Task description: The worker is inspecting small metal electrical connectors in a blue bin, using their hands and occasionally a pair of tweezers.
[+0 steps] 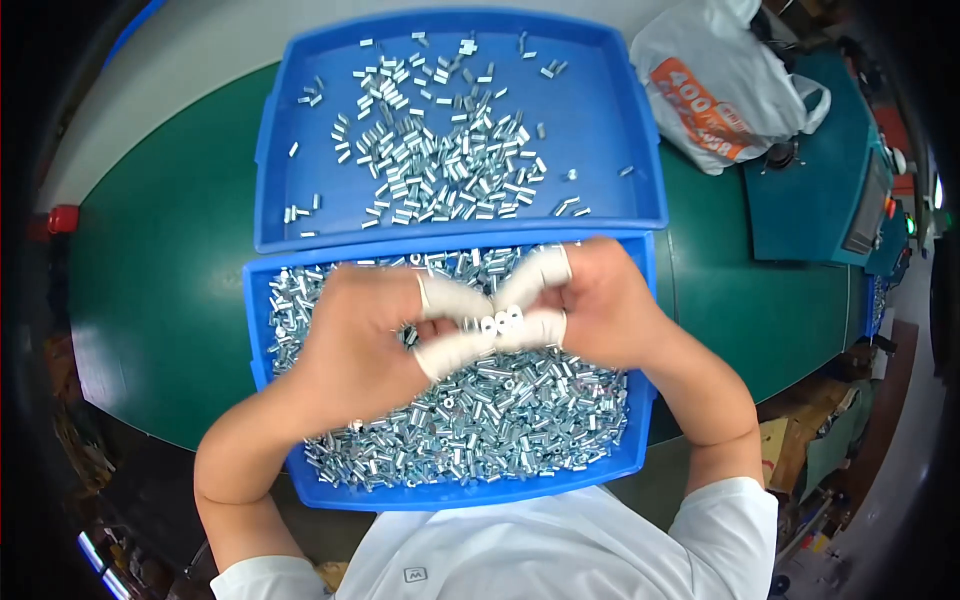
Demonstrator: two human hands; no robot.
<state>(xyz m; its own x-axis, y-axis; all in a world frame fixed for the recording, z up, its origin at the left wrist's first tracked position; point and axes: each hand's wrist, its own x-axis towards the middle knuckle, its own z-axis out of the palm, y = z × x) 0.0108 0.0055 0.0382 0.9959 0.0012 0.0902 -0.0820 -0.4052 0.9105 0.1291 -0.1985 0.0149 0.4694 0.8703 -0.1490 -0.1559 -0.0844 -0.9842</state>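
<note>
Above the near blue tray [450,494], my left hand [375,325] and my right hand [600,305] meet at their fingertips. White finger covers wrap the thumb and forefinger of each. Pinched between the covered fingers are a few small silvery metal sleeves [503,322], their round ends with holes facing up toward me. Both hands appear to grip this little group together, and the fingers partly hide it. Below them, a dense heap of the same shiny cylindrical sleeves [490,410] fills the near tray.
A second blue tray [600,120] stands directly beyond, holding a looser scatter of sleeves [450,165]. Both rest on a green table [170,260]. A white plastic bag [720,80] with an orange patch lies at the far right, beside a teal machine [815,180]. Something red [63,219] sits at the left edge.
</note>
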